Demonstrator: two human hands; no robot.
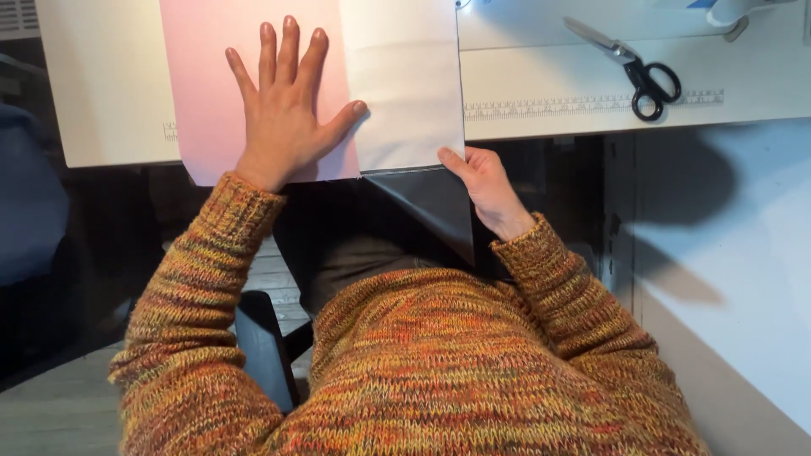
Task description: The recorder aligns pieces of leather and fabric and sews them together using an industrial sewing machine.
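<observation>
White table (101, 101) with a printed ruler strip along its near edge, seen from above; a dark floor and a chair part show below it. Pink sheet (211, 76), smooth and matte, lies flat on the table, its near edge hanging slightly past the table edge. Just to its right, and overlapping it, lies a white fabric panel (405, 84), a soft rectangle with a faint horizontal crease; a dark grey fabric (431, 207) continues from its near hem and hangs off the table toward the lap. Left hand (283, 110) is spread wide, palm down, pressing the pink sheet flat. Right hand (481, 181) pinches the near right corner of the white panel where it meets the grey cloth. Judging from this, the layers are laid out and being aligned; no cut or stitching is visible. Black-handled scissors (629, 63) lie untouched, far right.
</observation>
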